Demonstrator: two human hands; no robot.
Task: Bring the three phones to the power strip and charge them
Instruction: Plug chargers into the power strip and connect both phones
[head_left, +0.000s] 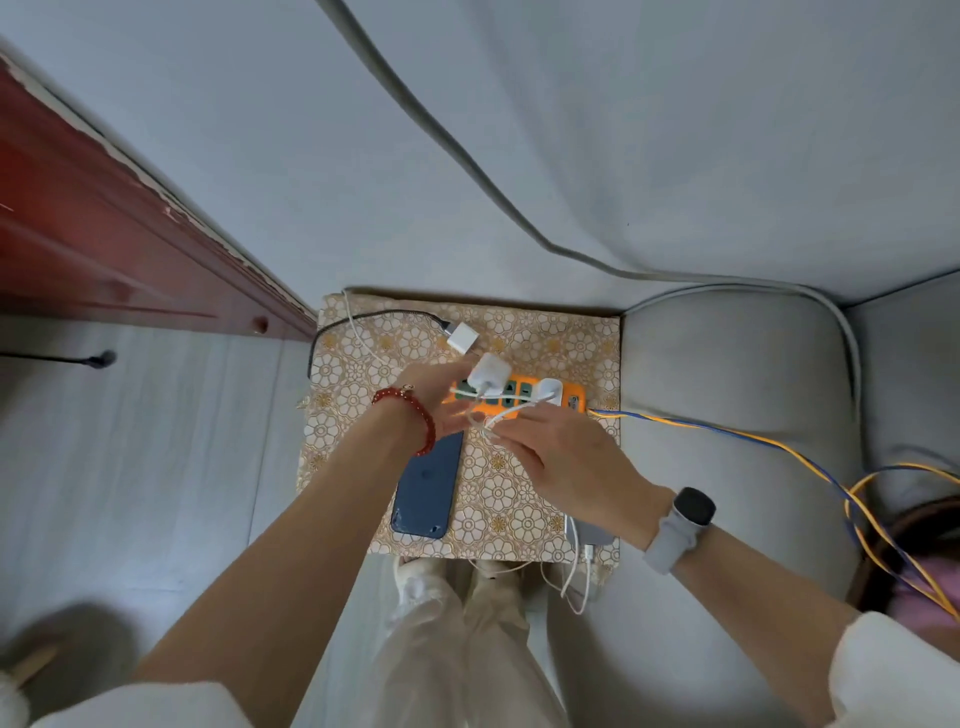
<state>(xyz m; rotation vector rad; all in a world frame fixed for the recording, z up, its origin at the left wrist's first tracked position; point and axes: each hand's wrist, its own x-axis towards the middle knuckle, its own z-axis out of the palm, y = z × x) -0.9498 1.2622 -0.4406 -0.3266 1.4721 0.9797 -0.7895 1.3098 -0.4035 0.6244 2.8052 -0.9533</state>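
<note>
Now our right hand (563, 457) pinches a thin white cable (511, 413) beside the orange plastic power strip (569, 400). Our blurred left hand (441, 397) reaches it, grip unclear. A glossy blue phone (428, 488) lies flat on the floral-patterned table (566, 332).

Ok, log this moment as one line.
left hand: at power strip | right hand: pinching white cable | blue phone: on table, unplugged

Phones and plugs on a small table (561, 332)

The power strip (519, 397) lies at the back of the table, with two chargers (488, 371) in it. One phone (428, 488) lies in front, to the left. Another phone (589, 532) lies at the front right corner.
</note>
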